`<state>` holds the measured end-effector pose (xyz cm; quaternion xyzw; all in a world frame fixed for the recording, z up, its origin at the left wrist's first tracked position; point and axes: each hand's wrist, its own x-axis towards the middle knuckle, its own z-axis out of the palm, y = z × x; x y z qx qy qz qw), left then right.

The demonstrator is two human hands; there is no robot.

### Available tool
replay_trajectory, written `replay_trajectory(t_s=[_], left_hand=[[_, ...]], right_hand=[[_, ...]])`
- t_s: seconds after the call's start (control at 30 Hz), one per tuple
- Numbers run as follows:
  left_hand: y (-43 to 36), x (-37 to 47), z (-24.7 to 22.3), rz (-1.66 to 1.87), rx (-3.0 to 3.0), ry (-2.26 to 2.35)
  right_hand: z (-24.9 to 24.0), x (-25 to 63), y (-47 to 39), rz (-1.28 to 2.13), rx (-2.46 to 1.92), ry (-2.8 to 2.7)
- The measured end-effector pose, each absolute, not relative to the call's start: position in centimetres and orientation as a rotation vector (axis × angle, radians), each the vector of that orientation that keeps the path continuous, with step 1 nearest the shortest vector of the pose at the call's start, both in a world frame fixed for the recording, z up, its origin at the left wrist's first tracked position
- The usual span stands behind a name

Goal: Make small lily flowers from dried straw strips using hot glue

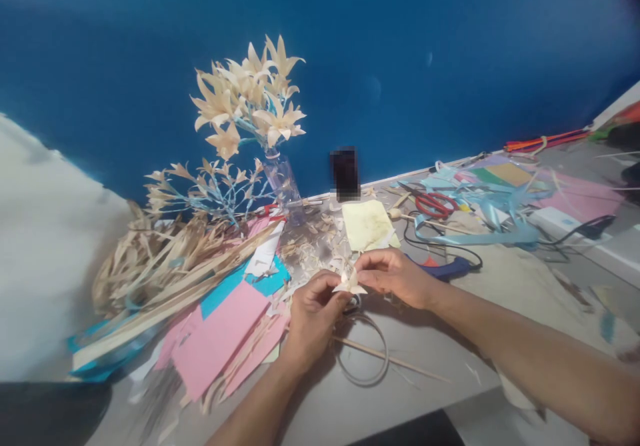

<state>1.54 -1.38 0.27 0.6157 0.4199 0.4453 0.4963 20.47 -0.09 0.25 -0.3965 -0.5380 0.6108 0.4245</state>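
Note:
Between my hands is a small cream flower (351, 282) with pointed petals. My left hand (316, 309) pinches its lower left side between thumb and fingers. On the flower's right, my right hand (395, 276) has its thumb and fingertips closed on a petal edge. Just below lie a round wire ring (384, 359) and a thin wooden stick (400, 358). Behind the hands, a pale yellow sheet (367, 225) rests among cream scraps (313, 243).
A clear bottle (287, 189) holds cream flowers (250, 93) at the back. Left are dried husks (145, 266) and pink paper (223, 336). Red-handled scissors (435, 204), light blue ribbon (475, 238), a dark blue tool (445, 269) and a cloth (520, 299) lie right.

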Motion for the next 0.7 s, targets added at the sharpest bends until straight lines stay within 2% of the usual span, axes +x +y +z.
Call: replay_trajectory(t_s=[0.27, 0.7], left_hand=[[-1.2, 0.9, 0.1, 1.232, 1.841, 1.137], [-1.1, 0.7, -0.3, 1.348, 2.230, 1.174]], right_hand=[[-0.4, 20.6, 0.4, 1.462, -1.067, -1.397], [1.0, 20.7, -0.7, 1.650, -0.895, -1.434]])
